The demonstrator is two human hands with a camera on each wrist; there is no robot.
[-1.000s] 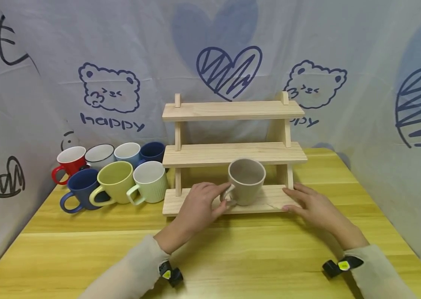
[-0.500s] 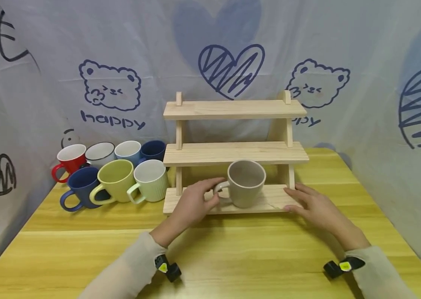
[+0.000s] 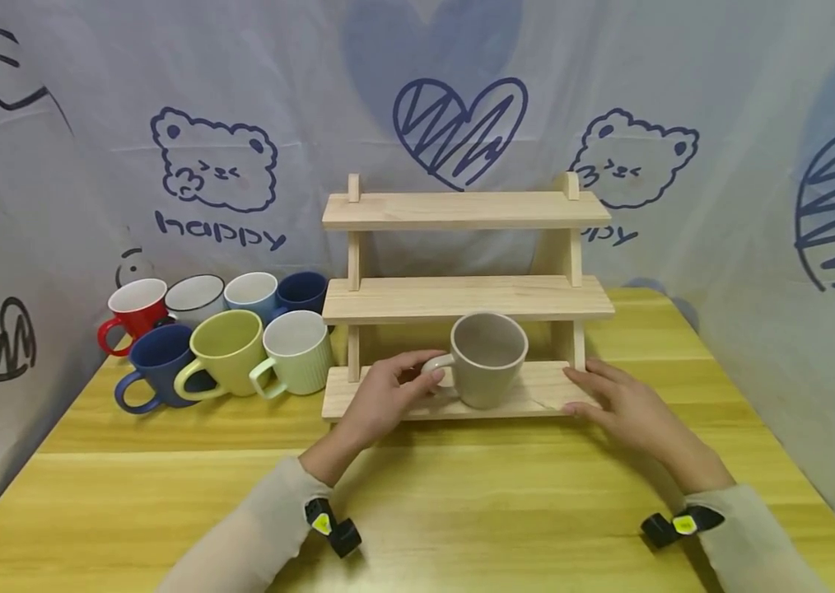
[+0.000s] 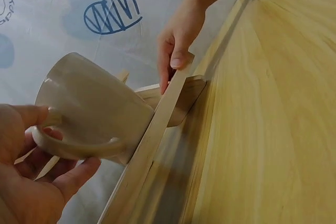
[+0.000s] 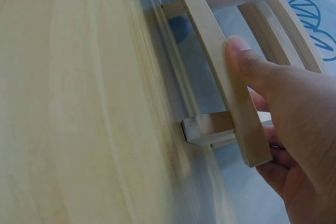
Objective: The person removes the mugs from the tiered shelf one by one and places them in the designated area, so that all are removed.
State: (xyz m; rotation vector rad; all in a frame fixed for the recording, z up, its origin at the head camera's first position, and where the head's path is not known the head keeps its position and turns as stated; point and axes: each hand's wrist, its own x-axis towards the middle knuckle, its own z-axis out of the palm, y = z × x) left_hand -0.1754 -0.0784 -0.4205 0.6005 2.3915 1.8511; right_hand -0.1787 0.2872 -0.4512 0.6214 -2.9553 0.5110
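Observation:
A grey-beige mug [image 3: 489,362] stands upright on the bottom board of a three-tier wooden display rack [image 3: 465,298], its handle pointing left. My left hand [image 3: 386,397] holds that handle; in the left wrist view the index finger touches the handle [image 4: 73,148] and the thumb lies just below it. At the rack's right end, my right hand [image 3: 628,412] grips the bottom board [image 5: 226,72]. Its thumb presses the front edge, and the other fingers are partly hidden behind the board. Both upper boards bear nothing.
Left of the rack several mugs stand in two rows: a yellow mug [image 3: 228,354], a pale green ribbed mug [image 3: 299,354], a blue mug [image 3: 161,366] and a red mug [image 3: 137,309] among them. A printed cloth [image 3: 225,165] hangs behind the wooden table [image 3: 477,502].
The mug's handle has turned from the front left to point left. My left hand has shifted slightly left with it. The right hand keeps its place on the rack.

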